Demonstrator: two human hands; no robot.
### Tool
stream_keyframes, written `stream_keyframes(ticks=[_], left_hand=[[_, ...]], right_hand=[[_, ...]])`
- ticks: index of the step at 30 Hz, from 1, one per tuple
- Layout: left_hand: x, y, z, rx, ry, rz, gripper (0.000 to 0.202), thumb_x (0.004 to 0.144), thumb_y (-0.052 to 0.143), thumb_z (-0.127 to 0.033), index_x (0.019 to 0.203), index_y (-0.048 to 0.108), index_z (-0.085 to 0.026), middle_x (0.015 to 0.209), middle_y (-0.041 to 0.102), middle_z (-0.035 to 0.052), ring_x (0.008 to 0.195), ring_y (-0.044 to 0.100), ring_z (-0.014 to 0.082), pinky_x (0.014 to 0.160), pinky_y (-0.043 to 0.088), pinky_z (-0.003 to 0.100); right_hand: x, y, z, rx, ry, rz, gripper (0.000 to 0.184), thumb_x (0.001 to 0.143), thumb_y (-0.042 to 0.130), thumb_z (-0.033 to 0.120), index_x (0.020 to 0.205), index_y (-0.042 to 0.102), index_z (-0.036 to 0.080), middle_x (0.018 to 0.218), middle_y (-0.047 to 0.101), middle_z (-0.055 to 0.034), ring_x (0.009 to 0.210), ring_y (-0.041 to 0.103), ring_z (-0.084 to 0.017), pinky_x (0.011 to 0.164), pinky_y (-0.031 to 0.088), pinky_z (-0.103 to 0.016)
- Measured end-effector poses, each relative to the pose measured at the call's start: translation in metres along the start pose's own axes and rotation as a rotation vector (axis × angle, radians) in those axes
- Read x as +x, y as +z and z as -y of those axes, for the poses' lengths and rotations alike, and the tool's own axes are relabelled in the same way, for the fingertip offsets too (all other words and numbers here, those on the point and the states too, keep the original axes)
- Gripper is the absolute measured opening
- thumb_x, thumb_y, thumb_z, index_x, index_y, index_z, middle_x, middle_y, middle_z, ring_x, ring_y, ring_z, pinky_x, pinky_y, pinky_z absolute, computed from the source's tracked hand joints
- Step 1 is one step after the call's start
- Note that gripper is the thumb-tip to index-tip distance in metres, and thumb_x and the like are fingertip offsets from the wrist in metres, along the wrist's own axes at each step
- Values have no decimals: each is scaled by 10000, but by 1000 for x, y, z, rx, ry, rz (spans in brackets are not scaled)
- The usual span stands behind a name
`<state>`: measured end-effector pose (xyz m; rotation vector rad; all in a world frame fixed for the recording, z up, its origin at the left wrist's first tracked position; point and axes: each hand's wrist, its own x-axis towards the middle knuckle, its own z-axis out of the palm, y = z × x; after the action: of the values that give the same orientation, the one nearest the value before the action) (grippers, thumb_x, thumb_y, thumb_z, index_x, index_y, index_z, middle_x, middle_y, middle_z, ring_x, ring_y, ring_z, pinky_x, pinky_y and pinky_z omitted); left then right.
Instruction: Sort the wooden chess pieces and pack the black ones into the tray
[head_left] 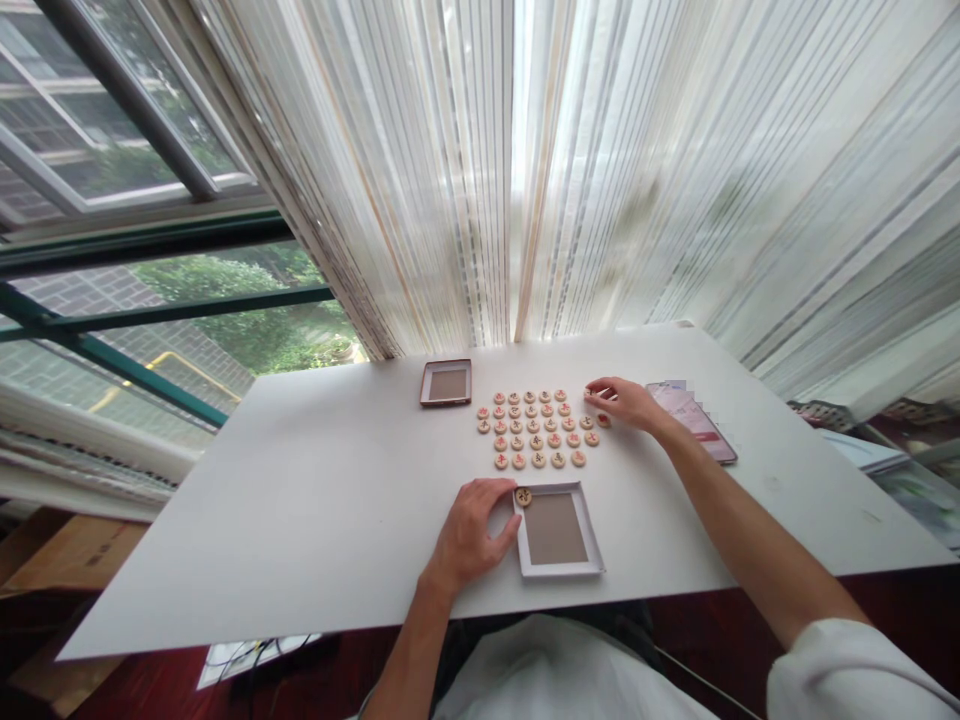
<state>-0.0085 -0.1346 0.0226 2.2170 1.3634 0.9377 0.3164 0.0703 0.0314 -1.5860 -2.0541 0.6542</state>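
Wooden game discs lie in rows on the white table, just beyond the white tray, the reference point here. One single disc sits in the tray's far left corner. The left hand rests palm-down against the tray's left edge, fingers curled together, thumb touching the rim just beside that disc. The right hand lies beyond and right of the tray, at the right end of the rows, fingertips pinching an end disc. A brown tray sits beyond and left of the white one; a phone lies to its far right.
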Motion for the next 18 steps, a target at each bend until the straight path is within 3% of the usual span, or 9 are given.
stream_keyframes(ticks=[5, 11, 15, 18], left_hand=[[0, -1, -1, 0, -3, 3, 417, 861, 622, -214, 1272, 571, -254, 1230, 659, 85, 1144, 601, 267, 1021, 467, 468], [1, -2, -2, -6, -6, 4, 418, 856, 624, -213, 1269, 577, -256, 1228, 660, 83, 1141, 605, 264, 1019, 472, 469], [1, -2, -2, -7, -14, 8, 417, 855, 629, -214, 1267, 575, -254, 1224, 662, 80, 1138, 604, 257, 1026, 464, 461], [1, -2, -2, -8, -15, 11, 415, 858, 629, -216, 1267, 571, -252, 1224, 660, 79, 1142, 599, 257, 1031, 458, 459]], right_hand=[[-55, 4, 24, 139, -56, -67, 423, 907, 598, 476, 1228, 644, 205, 1115, 736, -86, 913, 715, -215, 814, 597, -339], [-130, 30, 57, 401, -79, -104, 413, 921, 604, 477, 1254, 644, 237, 1233, 692, -98, 926, 713, -236, 841, 614, -399], [-158, 51, 64, 553, -41, -48, 378, 951, 579, 425, 1291, 619, 264, 1314, 651, -84, 1029, 694, -237, 931, 578, -395], [-168, 65, 62, 612, -12, -86, 364, 956, 568, 419, 1279, 622, 259, 1291, 662, -84, 1036, 694, -241, 905, 588, -383]])
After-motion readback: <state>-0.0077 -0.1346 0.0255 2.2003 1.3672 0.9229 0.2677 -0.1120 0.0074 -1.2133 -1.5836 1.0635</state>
